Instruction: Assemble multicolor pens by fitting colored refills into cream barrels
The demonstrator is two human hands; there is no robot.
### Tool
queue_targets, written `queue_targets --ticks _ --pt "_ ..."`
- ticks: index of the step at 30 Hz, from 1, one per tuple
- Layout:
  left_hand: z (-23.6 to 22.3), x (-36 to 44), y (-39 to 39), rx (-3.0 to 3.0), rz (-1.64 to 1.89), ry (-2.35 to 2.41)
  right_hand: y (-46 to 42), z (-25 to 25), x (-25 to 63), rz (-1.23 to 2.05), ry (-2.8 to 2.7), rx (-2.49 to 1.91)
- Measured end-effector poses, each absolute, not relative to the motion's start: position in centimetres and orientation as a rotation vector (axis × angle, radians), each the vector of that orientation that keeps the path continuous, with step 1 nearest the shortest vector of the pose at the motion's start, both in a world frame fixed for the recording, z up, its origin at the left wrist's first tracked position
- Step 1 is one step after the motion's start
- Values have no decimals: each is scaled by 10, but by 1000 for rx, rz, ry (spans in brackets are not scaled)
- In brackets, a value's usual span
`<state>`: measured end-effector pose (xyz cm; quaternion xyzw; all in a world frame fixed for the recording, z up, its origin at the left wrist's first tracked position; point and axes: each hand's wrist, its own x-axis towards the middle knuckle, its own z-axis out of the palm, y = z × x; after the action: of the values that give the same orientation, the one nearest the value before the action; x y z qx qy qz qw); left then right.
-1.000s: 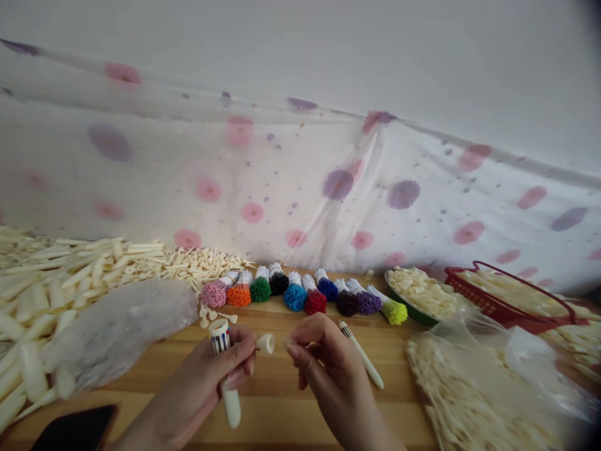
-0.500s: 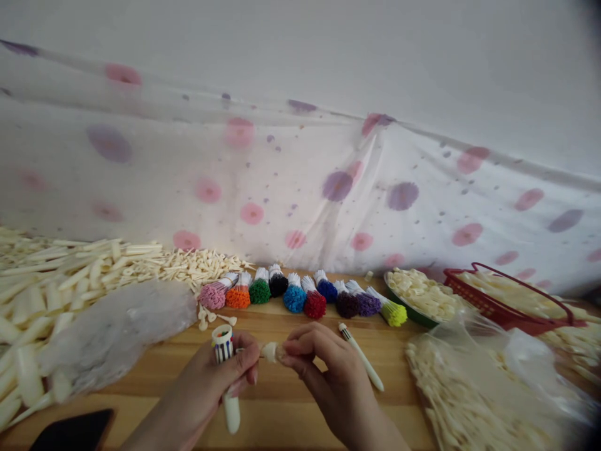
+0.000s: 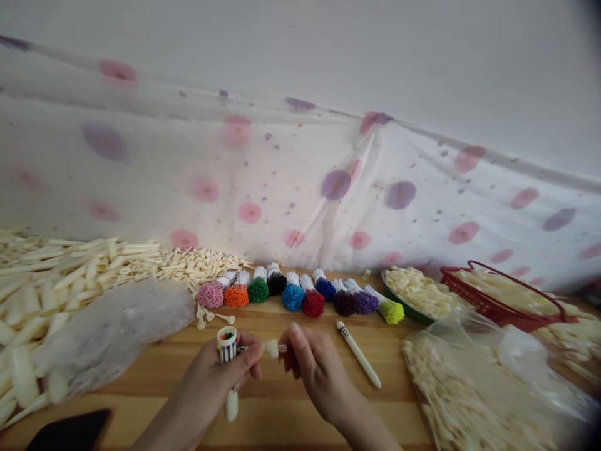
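The left hand point(image 3: 213, 382) grips a striped pen barrel point(image 3: 227, 357) upright at the near table edge; the right hand point(image 3: 312, 366) pinches a small cream cap point(image 3: 271, 348) just beside its open top. A skewed push could pop the coloured refills point(image 3: 227, 336) loose.

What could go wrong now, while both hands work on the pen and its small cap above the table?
1. The small white cap sits only at the fingertips of the right hand; it might slip and roll among the loose pieces nearby.
2. The pen body in the left hand is open at the top, so its coloured refills could perhaps shift if tilted.
3. A forearm could nudge the finished pen lying beside.
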<state>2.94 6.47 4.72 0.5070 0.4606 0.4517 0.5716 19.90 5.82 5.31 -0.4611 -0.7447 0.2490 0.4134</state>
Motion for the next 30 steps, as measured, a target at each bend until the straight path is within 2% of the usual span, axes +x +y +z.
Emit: queue_targets --ticks 4,9,15,18,23,28,30 --pt "48 31 65 1162 1103 1106 59 57 206 547 -2018 -1048" --pt "46 32 67 1200 1071 1114 64 49 202 309 -2045 -1191" --pt "44 30 69 1218 1070 1124 63 51 201 380 -2063 -1100" --pt "44 32 68 1190 1086 1128 65 48 198 310 -2042 -1192" --pt "41 31 69 1173 1113 1113 64 47 199 419 -1991 -1205" --pt "36 31 70 1177 1071 1093 63 44 192 199 -2046 -1207" --pt "34 32 70 1193 1078 1143 63 40 187 357 -1920 -1333"
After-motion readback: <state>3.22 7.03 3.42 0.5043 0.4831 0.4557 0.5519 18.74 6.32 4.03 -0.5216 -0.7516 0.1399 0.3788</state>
